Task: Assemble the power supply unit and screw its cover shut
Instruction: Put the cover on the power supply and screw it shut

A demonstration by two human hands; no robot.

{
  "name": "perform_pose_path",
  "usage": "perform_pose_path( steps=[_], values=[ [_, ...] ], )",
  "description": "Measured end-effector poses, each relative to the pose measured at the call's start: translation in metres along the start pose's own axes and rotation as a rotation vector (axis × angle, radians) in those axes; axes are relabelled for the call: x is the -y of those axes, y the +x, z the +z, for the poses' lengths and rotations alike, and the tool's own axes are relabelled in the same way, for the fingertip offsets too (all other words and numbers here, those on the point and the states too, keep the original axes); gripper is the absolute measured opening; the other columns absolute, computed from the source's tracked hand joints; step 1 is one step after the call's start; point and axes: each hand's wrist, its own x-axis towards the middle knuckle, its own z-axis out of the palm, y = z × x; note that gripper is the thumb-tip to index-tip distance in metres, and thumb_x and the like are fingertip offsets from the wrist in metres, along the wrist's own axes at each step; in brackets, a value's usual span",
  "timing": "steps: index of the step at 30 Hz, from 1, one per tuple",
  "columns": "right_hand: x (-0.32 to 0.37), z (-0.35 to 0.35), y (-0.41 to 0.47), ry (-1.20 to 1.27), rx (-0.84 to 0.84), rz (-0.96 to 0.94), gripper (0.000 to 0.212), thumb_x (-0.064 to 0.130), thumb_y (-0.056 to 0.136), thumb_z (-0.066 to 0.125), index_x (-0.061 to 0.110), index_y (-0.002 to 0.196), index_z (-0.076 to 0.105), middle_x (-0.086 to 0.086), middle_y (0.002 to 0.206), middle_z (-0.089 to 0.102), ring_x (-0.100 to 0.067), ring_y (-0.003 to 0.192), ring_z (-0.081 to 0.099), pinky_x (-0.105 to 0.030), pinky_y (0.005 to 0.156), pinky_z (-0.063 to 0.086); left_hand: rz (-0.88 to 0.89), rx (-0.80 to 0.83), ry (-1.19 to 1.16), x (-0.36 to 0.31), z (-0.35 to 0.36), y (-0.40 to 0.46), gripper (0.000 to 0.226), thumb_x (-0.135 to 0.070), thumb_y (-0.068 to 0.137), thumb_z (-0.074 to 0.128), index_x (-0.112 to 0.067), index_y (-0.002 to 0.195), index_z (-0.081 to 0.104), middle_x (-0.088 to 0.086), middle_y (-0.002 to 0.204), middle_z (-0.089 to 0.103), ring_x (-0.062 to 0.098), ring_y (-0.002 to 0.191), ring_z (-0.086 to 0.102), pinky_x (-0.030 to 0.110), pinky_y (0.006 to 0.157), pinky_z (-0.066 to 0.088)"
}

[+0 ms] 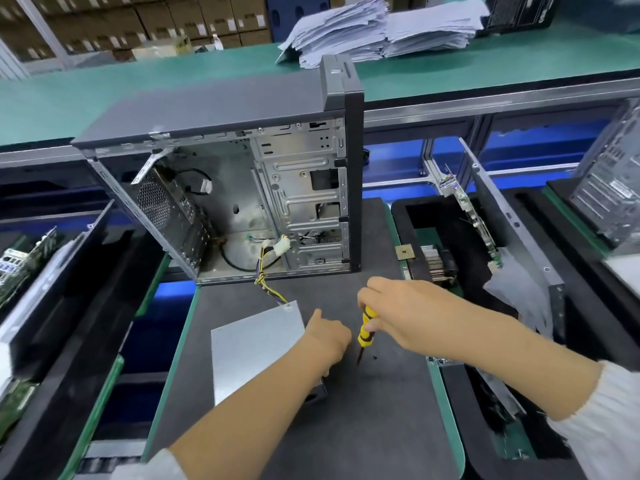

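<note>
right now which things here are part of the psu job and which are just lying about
In the job:
power supply unit, under the left hand
yellow screwdriver, in the right hand
small black screw

Lying about:
open computer case
paper stacks
circuit boards

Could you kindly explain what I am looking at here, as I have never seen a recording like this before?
This one picture comes from a camera worn on a person's head, looking down at their own bare hands. The right hand grips a yellow screwdriver, tip down on the dark mat. The left hand rests at the edge of the silver power supply unit, whose coloured wires run into the open computer case behind it. A tiny screw lies beside the screwdriver tip.
</note>
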Motion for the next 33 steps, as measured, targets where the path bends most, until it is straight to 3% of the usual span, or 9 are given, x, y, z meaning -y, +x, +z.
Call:
perform_pose_path(
  steps=[2,4,6,9,12,17,22,30,33],
  values=[
    [0.002,0.001,0.001,0.043,0.016,-0.007,0.031,0.045,0.097,0.041,0.018,0.112,0.046,0.001,0.105,0.047,-0.02,0.082,0.053,-0.031,0.063,0.04,0.002,-0.012,0.0,0.002,-0.002,-0.003,0.017,-0.01,0.09,0.065,-0.007,0.08,0.052,0.01,0.121,0.063,0.03,0.122,0.052,0.048,0.117,0.012],
    [0.007,0.002,0.004,0.016,0.004,-0.009,0.037,0.048,0.096,0.04,0.016,0.115,0.045,0.001,0.108,0.047,-0.021,0.09,0.055,-0.03,0.063,0.037,0.005,-0.143,-0.051,0.008,-0.005,-0.009,0.003,-0.009,0.092,0.057,-0.008,0.091,0.059,0.009,0.118,0.063,0.029,0.116,0.055,0.046,0.114,0.018],
    [0.015,0.005,0.01,-0.012,-0.035,0.016,0.039,0.048,0.097,0.039,0.014,0.114,0.043,-0.001,0.109,0.047,-0.023,0.09,0.055,-0.03,0.062,0.032,-0.057,-0.423,-0.206,0.019,-0.004,-0.022,0.012,-0.013,0.091,0.052,-0.012,0.098,0.061,0.004,0.108,0.064,0.025,0.106,0.058,0.039,0.105,0.03],
    [0.029,0.007,0.021,0.158,-0.096,0.061,0.029,0.041,0.097,0.044,0.014,0.106,0.038,-0.005,0.097,0.057,-0.025,0.076,0.053,-0.033,0.06,0.036,-0.134,-0.849,-0.981,0.038,0.009,-0.052,0.009,-0.012,0.088,0.058,-0.013,0.08,0.062,0.004,0.087,0.066,0.021,0.085,0.06,0.03,0.079,0.045],
    [0.041,0.009,0.034,0.468,-0.197,0.069,0.022,0.036,0.094,0.049,0.018,0.097,0.037,0.001,0.078,0.057,-0.015,0.063,0.051,-0.029,0.057,0.042,0.006,-0.793,-1.944,0.046,0.027,-0.084,0.018,-0.004,0.087,0.062,-0.012,0.074,0.072,0.01,0.08,0.069,0.019,0.077,0.063,0.03,0.072,0.051],
    [0.07,0.016,0.059,0.744,-0.357,0.038,0.003,0.023,0.098,0.042,0.022,0.099,0.04,0.013,0.076,0.047,-0.002,0.064,0.046,-0.018,0.056,0.036,0.031,-0.47,-2.95,0.05,0.045,-0.104,0.006,-0.004,0.067,0.07,-0.001,0.067,0.075,0.01,0.071,0.067,0.017,0.063,0.069,0.027,0.061,0.059],
    [0.09,0.022,0.076,0.43,-0.43,0.002,0.02,0.026,0.099,0.042,0.023,0.116,0.053,0.003,0.096,0.043,-0.023,0.074,0.053,-0.035,0.064,0.045,-0.028,-0.345,-3.133,0.055,0.064,-0.122,0.008,-0.005,0.069,0.072,0.001,0.072,0.076,0.01,0.073,0.062,0.021,0.06,0.066,0.029,0.059,0.059],
    [0.114,0.022,0.082,0.222,-0.54,-0.049,0.01,0.024,0.078,0.076,0.02,0.074,0.068,0.003,0.076,0.058,-0.019,0.045,0.052,-0.026,0.036,0.039,-0.057,-0.319,-3.086,0.061,0.079,-0.14,0.009,-0.011,0.09,0.065,-0.004,0.094,0.069,0.005,0.075,0.065,0.017,0.067,0.067,0.04,0.08,0.054],
    [0.119,0.021,0.084,0.168,-0.568,-0.058,0.015,0.024,0.072,0.082,0.02,0.071,0.067,0.004,0.071,0.057,-0.016,0.04,0.05,-0.023,0.03,0.037,-0.054,-0.353,-3.078,0.061,0.081,-0.142,0.007,-0.01,0.09,0.065,-0.004,0.094,0.067,0.005,0.073,0.066,0.017,0.069,0.065,0.038,0.08,0.054]
  ],
)
